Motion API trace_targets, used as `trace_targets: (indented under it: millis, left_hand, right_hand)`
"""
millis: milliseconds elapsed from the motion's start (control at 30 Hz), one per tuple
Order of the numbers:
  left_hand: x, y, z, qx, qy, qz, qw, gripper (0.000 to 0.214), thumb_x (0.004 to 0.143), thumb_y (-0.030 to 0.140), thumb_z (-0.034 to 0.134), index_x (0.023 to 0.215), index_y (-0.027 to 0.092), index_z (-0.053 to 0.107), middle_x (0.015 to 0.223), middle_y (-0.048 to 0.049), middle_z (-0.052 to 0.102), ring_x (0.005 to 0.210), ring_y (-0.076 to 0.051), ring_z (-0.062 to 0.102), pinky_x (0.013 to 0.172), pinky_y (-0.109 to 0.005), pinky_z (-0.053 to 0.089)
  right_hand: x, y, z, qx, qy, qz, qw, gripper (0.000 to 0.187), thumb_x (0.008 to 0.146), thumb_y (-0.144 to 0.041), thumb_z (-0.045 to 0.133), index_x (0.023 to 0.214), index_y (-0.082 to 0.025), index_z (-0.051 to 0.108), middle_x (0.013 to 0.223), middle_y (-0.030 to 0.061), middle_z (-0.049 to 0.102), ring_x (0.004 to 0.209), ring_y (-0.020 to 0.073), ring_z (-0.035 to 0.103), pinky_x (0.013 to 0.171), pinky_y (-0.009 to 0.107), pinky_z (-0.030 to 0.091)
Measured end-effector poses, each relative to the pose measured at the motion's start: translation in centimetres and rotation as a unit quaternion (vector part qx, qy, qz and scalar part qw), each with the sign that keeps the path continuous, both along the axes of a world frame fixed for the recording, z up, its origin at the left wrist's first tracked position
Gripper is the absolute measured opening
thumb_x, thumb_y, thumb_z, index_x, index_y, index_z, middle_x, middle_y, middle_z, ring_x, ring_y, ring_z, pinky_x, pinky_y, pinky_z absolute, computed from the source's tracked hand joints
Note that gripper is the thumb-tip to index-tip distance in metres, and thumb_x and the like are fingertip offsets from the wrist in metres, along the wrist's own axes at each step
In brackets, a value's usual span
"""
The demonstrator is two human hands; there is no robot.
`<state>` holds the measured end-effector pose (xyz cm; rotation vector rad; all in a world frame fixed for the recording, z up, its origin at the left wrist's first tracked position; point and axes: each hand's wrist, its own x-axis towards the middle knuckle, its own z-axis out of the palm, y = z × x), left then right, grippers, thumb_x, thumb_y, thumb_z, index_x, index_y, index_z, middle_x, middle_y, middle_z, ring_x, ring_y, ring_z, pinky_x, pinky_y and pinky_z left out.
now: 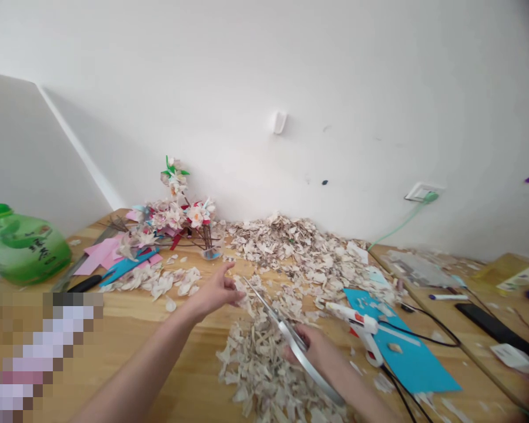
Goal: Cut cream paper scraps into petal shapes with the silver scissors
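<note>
Diagonally, the scissors [286, 331] point forward and left.

Bottle [29, 249] left, petals [268, 367] mid-table, glue gun [365, 326] right

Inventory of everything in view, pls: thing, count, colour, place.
scissors: 1, silver, lower centre
petal-like flakes: many, off-white, heaped across table
flowers: several, whitish-pink, back left
glue gun: 1, white-red, right of scissors
blue sheet: 1, blue, by glue gun
pink sheets: several, pink, left
bottle: 1, green, far left
handle: 1, black, left
pen: 1, white-blue, right
bar: 1, black, right
block: 1, white, right
socket: 1, white, wall, right
plug: 1, green, in socket
wall fixture: 1, white, centre
tabletop: count unclear, wood-tan, below
pixelated patch: 1, mixed, lower left
Other scraps: uncounted, too blurred
left hand: 1, bare, left of scissors
right hand: 1, bare, holding scissors
</note>
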<state>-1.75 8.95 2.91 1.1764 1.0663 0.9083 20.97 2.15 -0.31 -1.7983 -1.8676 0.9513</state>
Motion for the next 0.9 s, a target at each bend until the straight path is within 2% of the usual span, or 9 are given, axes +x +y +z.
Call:
trace_targets:
  millis: [133,233,300,400,567,733,833,900]
  left_hand:
    - [0.4,0.9,-2.1,-0.005,-0.005,0.028,1.000,0.079,0.055,0.017,0.069,0.124,0.009,0.031,0.048,0.0093,0.049,0.050,-0.011,0.051,0.053,-0.025,0.045]
    - [0.7,0.6,-2.9,-0.013,-0.024,0.039,0.999,0.076,0.054,0.018,0.071,0.121,0.014,0.035,0.051,0.0090,0.049,0.052,-0.010,0.052,0.053,-0.024,0.044]
    - [1.2,0.1,-2.8,-0.017,-0.042,0.037,0.998,0.076,0.054,0.020,0.071,0.121,0.015,0.036,0.058,0.0062,0.053,0.055,-0.010,0.053,0.053,-0.024,0.044]
    - [2.1,-0.9,-2.1,-0.023,-0.076,0.015,0.997,0.077,0.056,0.023,0.071,0.123,0.016,0.033,0.074,-0.0002,0.060,0.060,-0.011,0.055,0.054,-0.025,0.044]
    - [3.4,-2.0,-1.2,-0.028,-0.125,-0.031,0.991,0.075,0.058,0.023,0.070,0.123,0.019,0.034,0.084,-0.0040,0.064,0.065,-0.013,0.058,0.057,-0.025,0.044]
    - [3.3,-1.3,-1.9,0.000,-0.069,-0.020,0.997,0.049,0.059,0.028,0.068,0.104,0.018,0.051,0.111,-0.0108,0.059,0.082,-0.017,0.059,0.067,-0.027,0.045]
    - [2.7,-0.2,-2.3,0.011,-0.042,-0.017,0.999,0.050,0.064,0.035,0.064,0.109,0.020,0.049,0.126,-0.0121,0.050,0.099,-0.021,0.055,0.076,-0.030,0.044]
    - [2.0,0.5,-2.1,0.010,-0.009,-0.017,1.000,0.057,0.064,0.041,0.063,0.114,0.020,0.047,0.124,-0.0141,0.051,0.103,-0.025,0.053,0.081,-0.035,0.041]
  right_hand:
    - [0.3,0.5,0.3,0.024,-0.034,-0.048,0.998,0.017,0.059,-0.037,0.060,0.059,-0.022,0.050,0.057,0.0001,0.056,0.056,0.0199,0.050,0.052,0.027,0.030]
    - [0.6,0.6,0.2,0.020,-0.019,-0.078,0.997,0.022,0.061,-0.041,0.058,0.058,-0.023,0.046,0.057,0.0000,0.055,0.057,0.0209,0.051,0.052,0.027,0.032]
    - [0.4,0.8,-0.1,0.015,0.003,-0.100,0.995,0.024,0.062,-0.045,0.056,0.060,-0.024,0.045,0.058,0.0003,0.055,0.058,0.0216,0.053,0.052,0.028,0.034]
    - [-0.9,1.3,-0.3,0.021,0.044,-0.135,0.990,0.030,0.060,-0.046,0.059,0.075,-0.023,0.046,0.068,0.0024,0.060,0.064,0.0234,0.057,0.056,0.030,0.039]
    - [-3.6,2.4,0.4,0.040,0.129,-0.147,0.980,0.037,0.057,-0.040,0.062,0.084,-0.021,0.046,0.075,0.0038,0.065,0.069,0.0227,0.061,0.063,0.031,0.045]
    - [-4.1,2.8,1.5,0.067,0.174,-0.176,0.967,0.034,0.049,-0.032,0.068,0.076,-0.021,0.050,0.061,-0.0012,0.064,0.058,0.0201,0.060,0.056,0.028,0.046]
    - [-3.5,2.5,1.6,0.080,0.187,-0.198,0.959,0.031,0.047,-0.029,0.070,0.071,-0.021,0.052,0.054,-0.0037,0.062,0.052,0.0193,0.058,0.052,0.028,0.045]
    - [-3.0,2.3,1.4,0.085,0.199,-0.212,0.953,0.031,0.047,-0.028,0.070,0.072,-0.021,0.052,0.054,-0.0039,0.061,0.053,0.0191,0.058,0.053,0.028,0.046]
